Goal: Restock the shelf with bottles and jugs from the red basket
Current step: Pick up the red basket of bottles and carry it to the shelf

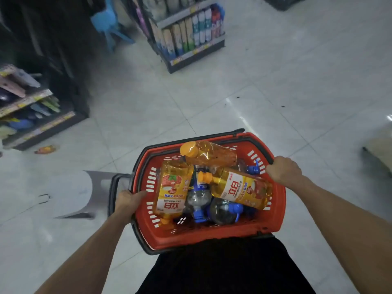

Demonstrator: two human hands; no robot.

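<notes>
A red basket [275, 211] with black handles hangs in front of my body above the floor. My left hand [127, 201] grips its left rim and my right hand [283, 170] grips its right rim. Inside lie three orange detergent bottles: one at the left [172, 187], one at the far side [210, 153], one at the right [241, 190]. Under them lie clear jugs with blue caps [220, 210]. A shelf of upright bottles [191, 32] stands ahead across the aisle.
A lower shelf with flat packaged goods [31, 107] stands at the left. A grey stool [84, 194] is on the floor beside my left hand. A blue plastic chair [110, 26] stands far back. White floor tiles [275, 81] spread ahead and right.
</notes>
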